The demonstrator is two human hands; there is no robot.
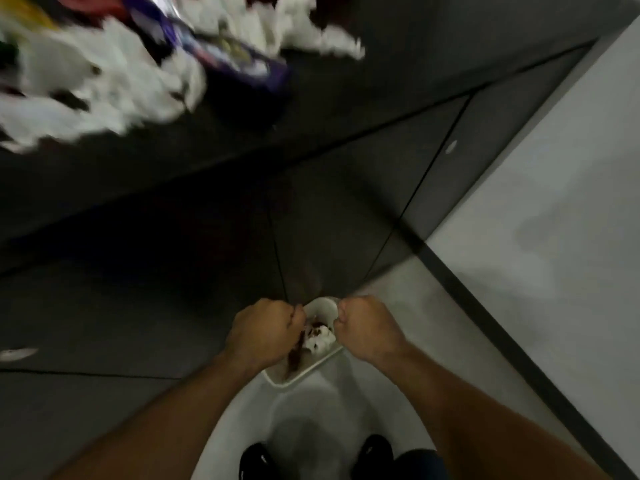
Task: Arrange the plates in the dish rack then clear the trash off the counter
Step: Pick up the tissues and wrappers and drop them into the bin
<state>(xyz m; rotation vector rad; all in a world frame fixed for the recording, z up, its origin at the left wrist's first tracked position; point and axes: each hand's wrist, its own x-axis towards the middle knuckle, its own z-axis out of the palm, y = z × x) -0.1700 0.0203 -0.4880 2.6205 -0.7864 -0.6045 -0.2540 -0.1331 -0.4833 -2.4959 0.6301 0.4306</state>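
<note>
Looking straight down, I am holding my left hand (263, 330) and right hand (369, 327) over a small white bin (304, 374) that is standing on the pale floor (519, 254), just ahead of my black shoes (375, 452). The fingers of both hands are curling tight into fists, knuckles up. A brown strip (295, 356) is hanging from under my left fist into the bin, but I cannot tell whether I am pinching it or it is only lying there. My right fist is sitting against the bin's rim, and I cannot tell whether it is gripping the rim or holding nothing. Between my hands, a crumpled white tissue (320, 337) with brown bits on it is lying inside the bin. More trash is sitting on the dark counter (363, 98) at the upper left, well apart from my hands: a heap of white paper (104, 84) with a purple packet (228, 53) among it, all blurring. Dark cabinet doors (346, 209) are running from the counter's edge down to the floor.
</note>
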